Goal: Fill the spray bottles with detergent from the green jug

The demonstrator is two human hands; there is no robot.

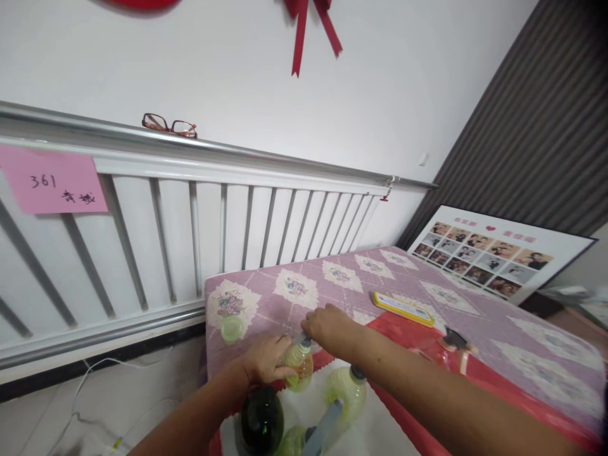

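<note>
My left hand (270,360) is closed round the side of a clear, round-bodied bottle (302,372) with yellow-green liquid in it. At the top of that bottle sits a grey cap (304,339), and the curled fingers of my right hand (332,326) pinch it. Beneath my right forearm stands a second pale yellow-green bottle (349,392) with a dark cap. A dark green, shiny round bottle (261,421) is close to my left wrist. Nearer to me is another yellow-green bottle (291,441), partly behind a blurred blue-grey strip (323,429).
A pale green lid (231,329) lies on the purple patterned tablecloth (266,288). Right of my hands are a yellow-edged flat case (403,309) and a clear red-tinted object (446,348) on red cloth. A photo board (494,253) stands behind; a white radiator (256,215) lines the wall.
</note>
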